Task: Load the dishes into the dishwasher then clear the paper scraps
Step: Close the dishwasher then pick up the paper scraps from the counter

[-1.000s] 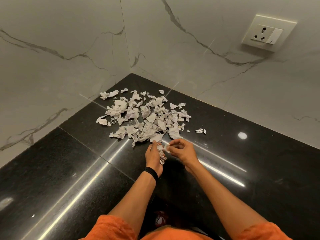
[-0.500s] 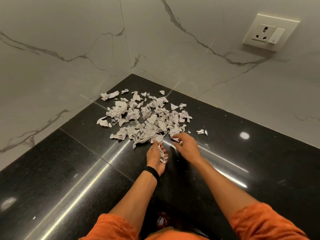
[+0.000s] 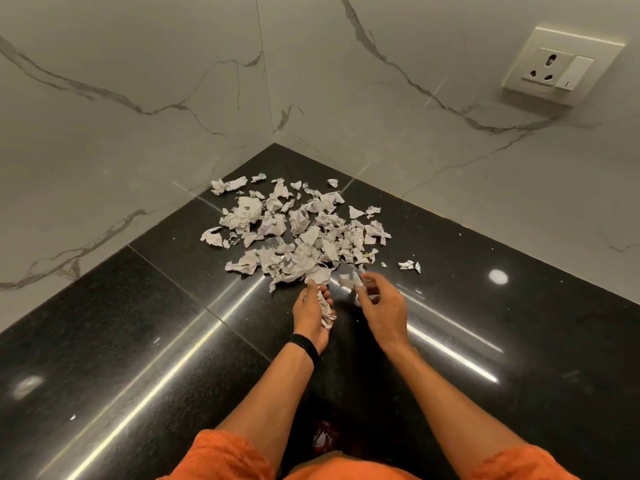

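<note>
Dozens of paper scraps [image 3: 298, 230], grey-white, crumpled and jagged-edged, lie in a loose heap on the counter [image 3: 138, 323], near its inner corner. Counter: polished black speckled stone w/ thin seams and bright streak reflections. Two stray bits [image 3: 408, 265] sit apart, right of the heap.

The left hand [image 3: 311, 313] is at the heap's near edge, fingers curled round a wrinkled wad [image 3: 326, 310] of gathered scraps that sticks out toward the wrist. A black wristband [image 3: 304, 346] circles that wrist. The right hand [image 3: 381, 306] is just beside it, fingers bent, tips pinching a single scrap [image 3: 349, 280] (blurred, shape unclear).

Walls [image 3: 138, 81]: smooth pale marble-look slabs w/ grey veins. A rectangular cream socket plate [image 3: 561, 67] is at upper right. Orange ribbed sleeves [image 3: 228, 459] are pushed up both arms.
</note>
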`<action>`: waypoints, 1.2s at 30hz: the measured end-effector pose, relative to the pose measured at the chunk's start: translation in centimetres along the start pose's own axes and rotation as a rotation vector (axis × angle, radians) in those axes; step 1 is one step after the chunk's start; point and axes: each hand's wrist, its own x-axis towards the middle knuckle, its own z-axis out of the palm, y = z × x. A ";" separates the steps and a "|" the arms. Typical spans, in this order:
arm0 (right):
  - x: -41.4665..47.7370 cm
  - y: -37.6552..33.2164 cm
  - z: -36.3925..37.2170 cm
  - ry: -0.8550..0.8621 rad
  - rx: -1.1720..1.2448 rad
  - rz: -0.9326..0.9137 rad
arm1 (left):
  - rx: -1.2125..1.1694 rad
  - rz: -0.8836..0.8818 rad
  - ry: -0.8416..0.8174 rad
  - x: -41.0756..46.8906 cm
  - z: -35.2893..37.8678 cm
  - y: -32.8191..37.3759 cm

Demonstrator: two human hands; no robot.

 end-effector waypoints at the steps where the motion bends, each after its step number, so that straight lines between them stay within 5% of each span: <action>1: -0.3 -0.8 0.0 -0.040 0.072 -0.013 | 0.005 0.003 0.001 0.0 0.3 -0.2; 5: -1.5 -2.8 1.5 -0.241 0.203 -0.017 | -0.014 0.002 -0.018 -0.1 1.1 -0.6; 13: -1.2 -4.0 1.8 -0.315 0.060 0.026 | -0.071 -0.005 -0.046 -0.3 -0.3 -0.9; 18: -0.3 -4.0 1.3 -0.281 0.241 0.051 | -0.152 -0.047 0.053 0.7 -0.6 -0.3; 23: 1.4 1.5 -0.8 -0.226 -0.391 -0.135 | -0.173 -0.087 0.081 0.9 -0.6 -0.2; 26: 1.0 2.9 -1.6 -0.265 -0.505 -0.134 | -0.196 -0.127 0.044 0.8 -0.4 -0.2; 32: -0.5 -2.1 -0.5 -0.181 0.142 0.098 | -0.108 -0.042 -0.009 0.3 0.6 -1.2; 36: -0.9 -4.3 0.1 -0.297 0.221 0.094 | -0.040 -0.002 -0.027 0.2 1.3 -1.4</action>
